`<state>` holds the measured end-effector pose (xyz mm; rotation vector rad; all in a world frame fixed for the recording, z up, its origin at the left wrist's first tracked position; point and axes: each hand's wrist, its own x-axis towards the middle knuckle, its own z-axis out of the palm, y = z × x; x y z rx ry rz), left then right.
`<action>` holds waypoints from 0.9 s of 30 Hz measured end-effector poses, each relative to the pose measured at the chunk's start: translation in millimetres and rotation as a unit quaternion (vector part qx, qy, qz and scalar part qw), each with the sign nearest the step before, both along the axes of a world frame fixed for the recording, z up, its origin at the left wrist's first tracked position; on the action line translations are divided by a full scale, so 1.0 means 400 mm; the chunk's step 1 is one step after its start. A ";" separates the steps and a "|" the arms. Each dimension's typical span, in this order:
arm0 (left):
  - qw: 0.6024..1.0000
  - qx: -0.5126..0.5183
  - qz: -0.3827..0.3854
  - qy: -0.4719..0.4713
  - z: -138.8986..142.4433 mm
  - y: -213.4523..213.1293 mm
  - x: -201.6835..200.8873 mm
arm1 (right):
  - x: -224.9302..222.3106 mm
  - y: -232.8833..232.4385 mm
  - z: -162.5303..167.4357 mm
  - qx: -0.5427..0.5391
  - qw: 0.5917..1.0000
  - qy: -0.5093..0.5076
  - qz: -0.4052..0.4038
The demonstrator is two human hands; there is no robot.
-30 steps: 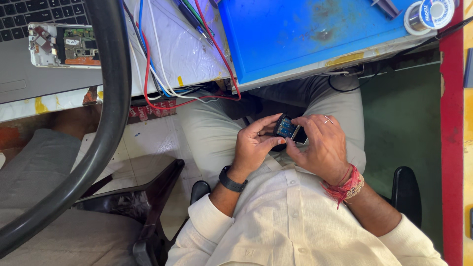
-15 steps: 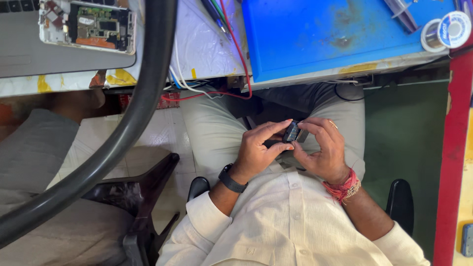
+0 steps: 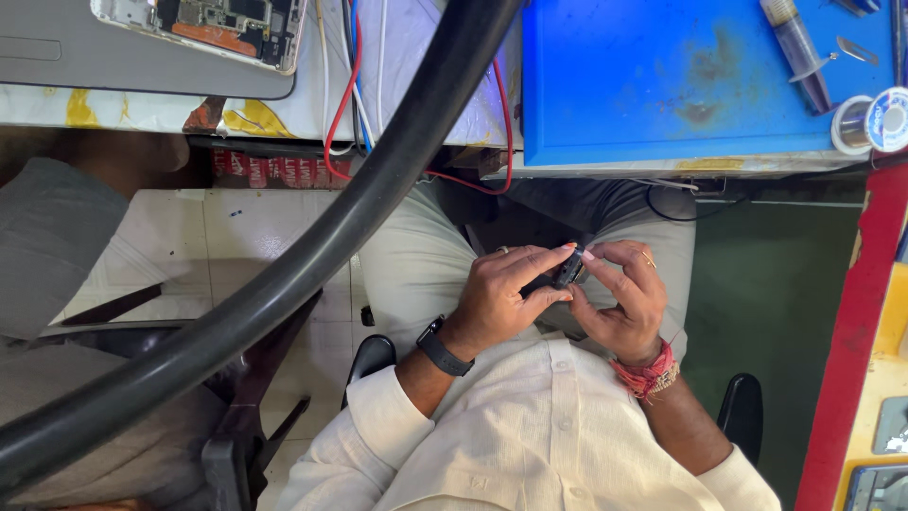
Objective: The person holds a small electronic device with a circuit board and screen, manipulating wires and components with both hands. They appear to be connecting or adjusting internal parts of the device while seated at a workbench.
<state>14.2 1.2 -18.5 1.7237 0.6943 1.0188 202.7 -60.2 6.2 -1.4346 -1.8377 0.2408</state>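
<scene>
Both of my hands are down over my lap, below the table edge, holding one small black device point(image 3: 568, 271) between them. My left hand point(image 3: 501, 301), with a black watch on its wrist, pinches the device from the left with thumb and fingers. My right hand point(image 3: 624, 301), with red thread around its wrist and a ring on one finger, grips it from the right with its fingertips on top. Most of the device is hidden by my fingers.
A blue mat point(image 3: 662, 85) lies on the table with a syringe point(image 3: 796, 47) and a solder spool point(image 3: 875, 121). An opened phone point(image 3: 203, 24) rests on a grey laptop point(image 3: 113, 66). Red and white wires point(image 3: 345, 104) hang down. A thick black hose point(image 3: 312, 255) crosses diagonally. Another person in grey point(image 3: 47, 246) sits at left.
The device has been turned from lying flat to more edge-on between my fingers, and my hands have closed in around it. The view has shifted so the table sits lower in frame.
</scene>
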 end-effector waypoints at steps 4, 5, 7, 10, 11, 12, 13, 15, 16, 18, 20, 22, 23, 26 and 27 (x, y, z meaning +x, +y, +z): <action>1.000 0.000 -0.001 -0.003 -0.005 0.005 0.002 | 0.002 -0.001 -0.009 0.002 1.000 0.003 0.006; 1.000 0.011 0.002 -0.006 -0.007 0.007 0.003 | 0.002 -0.001 -0.012 0.001 1.000 0.009 0.006; 1.000 0.018 0.001 -0.009 -0.010 0.007 0.004 | 0.001 -0.004 -0.018 -0.003 1.000 0.021 0.006; 1.000 -0.002 -0.009 -0.006 -0.011 0.006 0.005 | -0.006 -0.004 -0.023 0.003 1.000 0.029 0.003; 1.000 -0.015 -0.012 -0.003 -0.010 0.004 0.005 | -0.008 -0.003 -0.020 0.002 1.000 0.026 0.001; 0.999 -0.028 -0.016 0.001 -0.009 0.001 0.004 | -0.011 -0.002 -0.016 0.001 1.000 0.024 -0.002; 0.998 -0.053 -0.018 -0.022 -0.008 -0.001 0.003 | -0.012 -0.001 -0.010 0.001 1.000 0.021 -0.006; 0.992 -0.100 -0.027 -0.070 -0.007 -0.005 0.004 | -0.013 0.002 0.010 -0.011 0.999 -0.035 -0.018; 0.983 -0.156 -0.028 -0.088 -0.008 -0.007 0.009 | -0.014 0.003 0.021 -0.017 0.998 -0.062 -0.026; 0.956 -0.268 -0.030 -0.118 -0.012 -0.011 0.019 | -0.018 0.007 0.040 -0.030 0.994 -0.100 -0.014; 0.953 -0.285 0.003 -0.106 -0.021 -0.011 0.027 | -0.025 0.012 0.054 -0.037 0.990 -0.135 -0.007; 0.954 -0.285 0.037 -0.083 -0.030 -0.018 0.033 | -0.032 0.012 0.065 -0.040 0.985 -0.167 -0.004; 0.958 -0.275 0.054 -0.067 -0.033 -0.023 0.037 | -0.034 0.013 0.068 -0.042 0.984 -0.175 -0.004; 0.964 -0.251 0.082 -0.034 -0.041 -0.031 0.042 | -0.036 0.013 0.074 -0.044 0.979 -0.197 0.000; 0.965 -0.245 0.088 -0.026 -0.043 -0.033 0.043 | -0.036 0.012 0.075 -0.042 0.979 -0.202 0.002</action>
